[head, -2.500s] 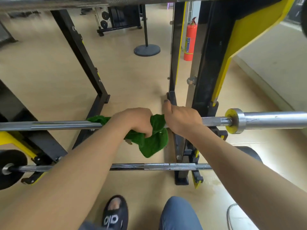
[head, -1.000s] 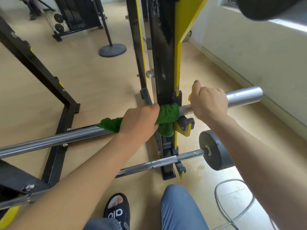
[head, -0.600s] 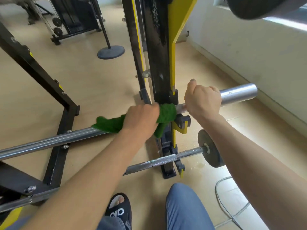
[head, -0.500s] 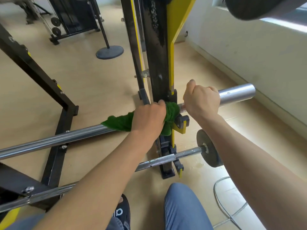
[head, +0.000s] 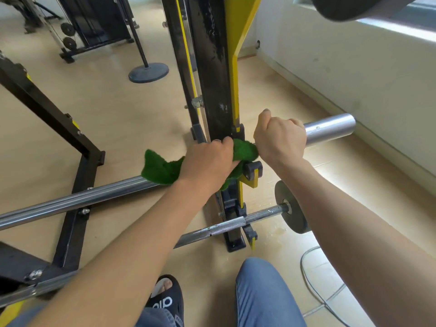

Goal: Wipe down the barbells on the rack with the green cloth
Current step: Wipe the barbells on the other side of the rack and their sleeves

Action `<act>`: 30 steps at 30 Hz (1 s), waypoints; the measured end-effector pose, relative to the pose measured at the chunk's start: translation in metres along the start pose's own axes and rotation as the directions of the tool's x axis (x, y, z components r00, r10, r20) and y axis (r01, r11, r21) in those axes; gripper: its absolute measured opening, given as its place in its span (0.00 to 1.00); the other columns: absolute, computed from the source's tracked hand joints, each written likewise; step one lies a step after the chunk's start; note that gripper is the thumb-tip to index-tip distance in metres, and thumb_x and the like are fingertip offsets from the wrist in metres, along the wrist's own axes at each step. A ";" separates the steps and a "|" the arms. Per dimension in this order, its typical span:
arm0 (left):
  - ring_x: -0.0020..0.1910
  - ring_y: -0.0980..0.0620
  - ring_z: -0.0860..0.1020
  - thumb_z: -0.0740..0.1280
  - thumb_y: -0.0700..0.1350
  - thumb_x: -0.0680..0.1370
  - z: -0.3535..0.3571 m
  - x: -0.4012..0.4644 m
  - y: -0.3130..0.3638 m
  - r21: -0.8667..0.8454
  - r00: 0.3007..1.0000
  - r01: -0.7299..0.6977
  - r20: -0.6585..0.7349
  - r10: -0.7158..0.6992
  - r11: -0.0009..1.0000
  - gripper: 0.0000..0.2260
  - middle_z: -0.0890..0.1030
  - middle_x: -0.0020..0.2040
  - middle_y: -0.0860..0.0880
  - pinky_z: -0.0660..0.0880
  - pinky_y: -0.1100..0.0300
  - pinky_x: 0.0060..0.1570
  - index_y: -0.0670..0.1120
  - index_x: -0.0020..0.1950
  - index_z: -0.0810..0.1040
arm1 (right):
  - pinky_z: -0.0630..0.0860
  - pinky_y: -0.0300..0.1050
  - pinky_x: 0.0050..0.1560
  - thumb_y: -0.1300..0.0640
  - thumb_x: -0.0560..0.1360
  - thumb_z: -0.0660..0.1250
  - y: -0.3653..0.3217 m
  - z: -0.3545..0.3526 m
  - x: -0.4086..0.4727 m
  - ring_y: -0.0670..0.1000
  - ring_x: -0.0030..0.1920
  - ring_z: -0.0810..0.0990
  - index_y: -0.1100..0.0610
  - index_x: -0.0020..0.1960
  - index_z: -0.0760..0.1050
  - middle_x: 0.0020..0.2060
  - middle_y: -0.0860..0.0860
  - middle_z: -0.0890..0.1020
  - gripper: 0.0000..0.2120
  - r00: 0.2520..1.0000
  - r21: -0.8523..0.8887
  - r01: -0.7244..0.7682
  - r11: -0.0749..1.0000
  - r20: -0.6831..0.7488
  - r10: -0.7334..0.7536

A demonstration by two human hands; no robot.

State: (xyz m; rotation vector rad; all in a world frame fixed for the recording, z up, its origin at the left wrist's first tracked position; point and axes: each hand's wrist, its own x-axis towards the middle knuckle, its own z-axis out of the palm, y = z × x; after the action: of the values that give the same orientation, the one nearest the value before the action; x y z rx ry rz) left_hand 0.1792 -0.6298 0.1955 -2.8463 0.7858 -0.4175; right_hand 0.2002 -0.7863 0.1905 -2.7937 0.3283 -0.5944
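A silver barbell (head: pixel 77 200) lies across the black and yellow rack upright (head: pixel 218 74), its sleeve end (head: pixel 330 129) pointing right. My left hand (head: pixel 207 165) grips the green cloth (head: pixel 162 168) wrapped round the bar right at the upright. The cloth's far end touches my right hand (head: pixel 279 138), which grips the bar just right of the upright. Below, a second, thinner barbell (head: pixel 224 228) rests low on the rack with a black plate (head: pixel 291 206) on its right end.
A white wall (head: pixel 354 67) runs along the right. A cable (head: pixel 313 286) loops on the floor beside my knee (head: pixel 264 293). A round stand base (head: pixel 148 72) and another machine (head: pixel 94 22) are further back. A black frame leg (head: pixel 77 192) crosses the left floor.
My left hand has slid the green cloth right along the bar, up against the upright and my right hand. The view has also swung right toward the bar's end since the oldest frame.
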 end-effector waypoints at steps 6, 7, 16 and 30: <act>0.42 0.44 0.77 0.56 0.57 0.82 -0.001 -0.009 -0.028 -0.117 0.996 0.012 0.092 -0.001 0.993 0.16 0.79 0.48 0.48 0.67 0.55 0.36 0.50 0.64 0.70 | 0.65 0.49 0.54 0.61 0.80 0.43 0.007 -0.004 0.000 0.58 0.38 0.76 0.59 0.53 0.76 0.36 0.53 0.84 0.22 0.999 0.068 0.037 0.997 0.026 -0.039; 0.42 0.43 0.78 0.54 0.58 0.82 -0.004 -0.011 -0.039 -0.142 0.988 0.055 0.152 -0.033 0.988 0.16 0.79 0.47 0.47 0.68 0.55 0.37 0.52 0.62 0.73 | 0.66 0.50 0.57 0.60 0.80 0.42 0.008 -0.004 0.001 0.60 0.43 0.77 0.59 0.56 0.76 0.37 0.54 0.84 0.23 0.998 0.091 0.033 0.995 0.048 -0.037; 0.38 0.44 0.79 0.63 0.52 0.80 -0.031 -0.002 -0.005 -0.078 0.979 -0.092 -0.190 0.075 0.993 0.11 0.79 0.41 0.49 0.64 0.56 0.33 0.47 0.56 0.75 | 0.68 0.54 0.68 0.47 0.76 0.38 0.012 -0.021 0.010 0.56 0.62 0.77 0.57 0.56 0.79 0.49 0.50 0.86 0.33 0.946 0.604 -0.291 0.742 0.299 0.128; 0.37 0.52 0.72 0.65 0.40 0.78 -0.052 0.032 0.055 -0.359 0.990 0.076 0.142 -0.026 0.930 0.17 0.75 0.47 0.48 0.67 0.58 0.33 0.42 0.65 0.67 | 0.74 0.45 0.45 0.48 0.84 0.40 0.027 -0.052 0.013 0.56 0.49 0.80 0.58 0.61 0.79 0.54 0.60 0.82 0.30 0.882 0.776 -0.455 0.437 0.458 0.105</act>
State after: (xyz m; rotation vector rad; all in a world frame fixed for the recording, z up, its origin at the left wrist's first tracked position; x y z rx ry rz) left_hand 0.1634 -0.6975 0.2396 -3.2002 0.8402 -0.0872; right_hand 0.1853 -0.8261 0.2331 -1.7018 0.2964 -0.0841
